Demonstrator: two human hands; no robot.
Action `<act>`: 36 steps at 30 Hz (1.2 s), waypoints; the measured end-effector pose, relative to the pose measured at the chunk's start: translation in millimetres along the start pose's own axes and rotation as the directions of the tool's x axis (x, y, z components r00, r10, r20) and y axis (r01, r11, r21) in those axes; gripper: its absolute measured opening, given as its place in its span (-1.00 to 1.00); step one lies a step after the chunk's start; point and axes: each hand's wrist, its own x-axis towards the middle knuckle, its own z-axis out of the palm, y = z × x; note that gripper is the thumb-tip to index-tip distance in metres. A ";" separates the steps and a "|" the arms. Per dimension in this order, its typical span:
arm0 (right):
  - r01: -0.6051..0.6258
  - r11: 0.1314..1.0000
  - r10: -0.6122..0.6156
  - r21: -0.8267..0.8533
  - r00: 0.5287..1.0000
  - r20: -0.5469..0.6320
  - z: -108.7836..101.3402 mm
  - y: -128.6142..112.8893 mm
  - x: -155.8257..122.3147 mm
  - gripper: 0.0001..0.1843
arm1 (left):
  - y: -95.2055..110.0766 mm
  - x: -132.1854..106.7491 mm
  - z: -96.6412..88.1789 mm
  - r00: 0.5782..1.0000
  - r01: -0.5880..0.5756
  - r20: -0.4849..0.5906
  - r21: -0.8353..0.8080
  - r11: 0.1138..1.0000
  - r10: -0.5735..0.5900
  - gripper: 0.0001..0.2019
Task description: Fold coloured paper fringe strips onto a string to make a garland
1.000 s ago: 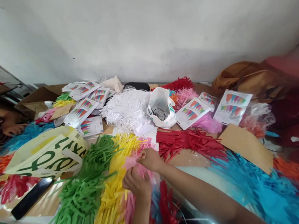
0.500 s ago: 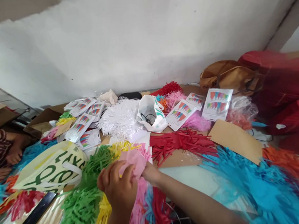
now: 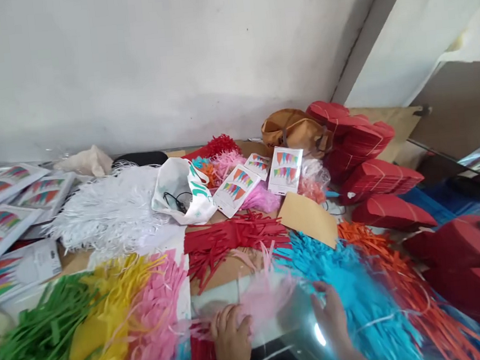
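My left hand (image 3: 232,342) is closed on a piece of pink fringed paper (image 3: 263,295), blurred by motion, low in the middle of the view. It hangs over a clear plastic sheet (image 3: 217,301) between the pink fringe pile (image 3: 155,312) and the blue fringe pile (image 3: 342,272). My right hand (image 3: 332,318) lies to the right of the pink piece with its fingers stretched out against the near edge of the blue fringe, holding nothing that I can see.
Green (image 3: 38,335), yellow (image 3: 107,303), red (image 3: 232,237) and orange (image 3: 374,246) fringe piles cover the table. Behind them lie a white fringe pile (image 3: 107,210), a white plastic bag (image 3: 181,191), flag packets (image 3: 236,183), a brown card (image 3: 307,219), a brown bag (image 3: 294,129) and red stacks (image 3: 371,178).
The view has swung right, and the person at the left is out of sight. My left hand carried the pink piece from the yellow and pink piles toward the blue fringe. My right hand let go and opened.
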 end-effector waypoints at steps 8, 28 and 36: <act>0.529 0.781 -0.490 -0.331 0.849 0.200 69.8 -16.7 -0.2 -0.80 | -15.5 32.6 -13.2 0.992 -0.129 0.021 0.136 0.982 0.127 -0.64; 0.636 0.723 -0.542 -0.268 0.764 0.349 63.2 -26.7 -3.7 -0.79 | -4.8 21.2 0.6 0.885 0.099 0.434 0.181 0.979 -0.170 -0.58; 0.566 0.791 -0.356 -0.233 0.734 0.578 97.1 -0.1 -32.0 -0.60 | -88.8 -1.7 -78.5 0.790 0.069 0.569 0.286 0.956 -0.227 -0.67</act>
